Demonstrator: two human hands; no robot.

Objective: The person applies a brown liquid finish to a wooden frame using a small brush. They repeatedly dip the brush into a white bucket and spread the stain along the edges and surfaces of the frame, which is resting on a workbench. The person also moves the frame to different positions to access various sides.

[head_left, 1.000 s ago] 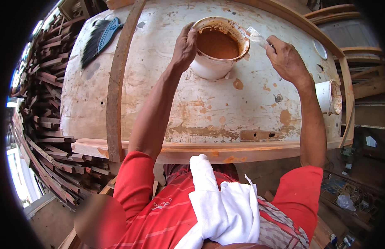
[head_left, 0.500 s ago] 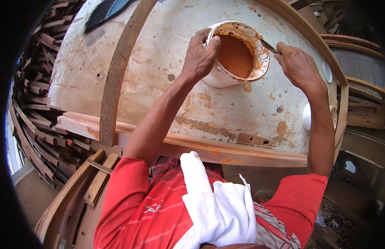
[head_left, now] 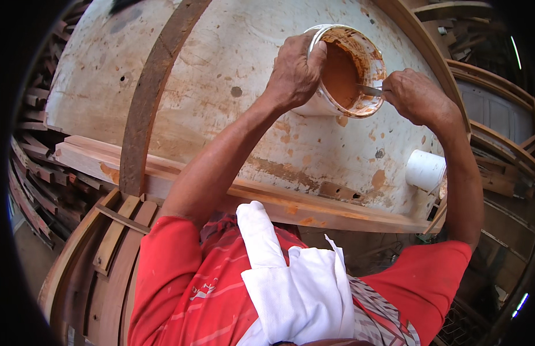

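On the pale, stained desk (head_left: pixel 204 121), the white bucket (head_left: pixel 318 106) of orange paste (head_left: pixel 338 75) is between my hands. My left hand (head_left: pixel 296 70) curls over its left rim; my right hand (head_left: pixel 416 96), closed, holds the scraper (head_left: pixel 369 90) at its opening.

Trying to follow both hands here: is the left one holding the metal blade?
No, the right hand holds the metal blade, while the left hand grips the white bucket at its rim.

They wear a pale-striped, short-sleeved red shirt (head_left: pixel 218 282) with a grey patterned panel (head_left: pixel 384 311), and a draped white cloth (head_left: pixel 299 288).
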